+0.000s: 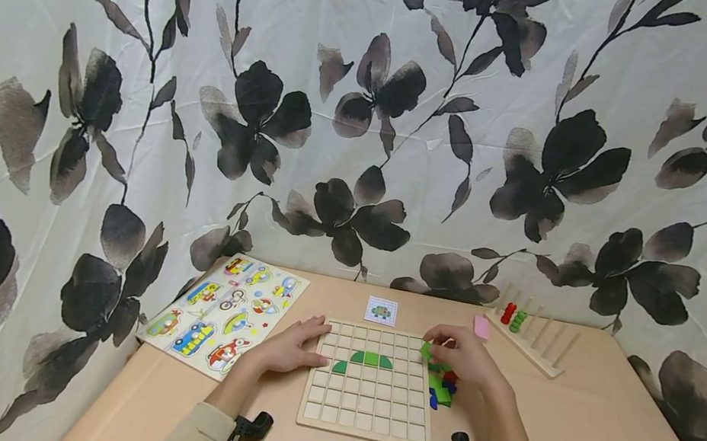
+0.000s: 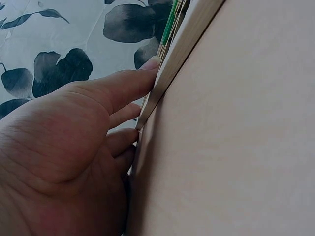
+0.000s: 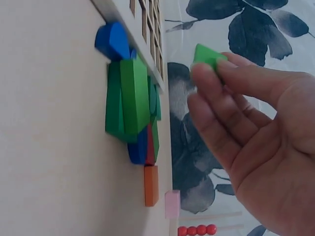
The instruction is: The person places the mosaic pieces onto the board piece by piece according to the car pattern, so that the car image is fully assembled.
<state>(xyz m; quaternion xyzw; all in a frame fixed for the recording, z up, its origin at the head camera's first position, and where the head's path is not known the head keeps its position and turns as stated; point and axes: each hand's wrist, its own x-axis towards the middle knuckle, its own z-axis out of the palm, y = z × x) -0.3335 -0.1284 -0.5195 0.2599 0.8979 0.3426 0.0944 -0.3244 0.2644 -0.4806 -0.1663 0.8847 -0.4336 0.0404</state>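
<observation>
A wooden grid board [image 1: 368, 410] lies on the table, with several green pieces [image 1: 371, 360] in its cells: a row of them in the upper middle and one lower to the left. My left hand [image 1: 288, 347] rests against the board's left side, thumb and fingertips touching its edge [image 2: 172, 61]. Above the board's right edge, my right hand [image 1: 470, 358] pinches a small green block [image 3: 207, 55] between thumb and fingers. Below that hand, a pile of green, blue and red blocks [image 3: 134, 96] sits beside the board, partly hidden in the head view.
A picture card [image 1: 381, 310] lies behind the board. To the left is a sheet of vehicle pictures [image 1: 216, 316]. At the back right stand a pegged wooden rack [image 1: 535, 347] with red and green beads and a pink piece [image 1: 481, 327]. An orange block [image 3: 151, 186] lies near the pile.
</observation>
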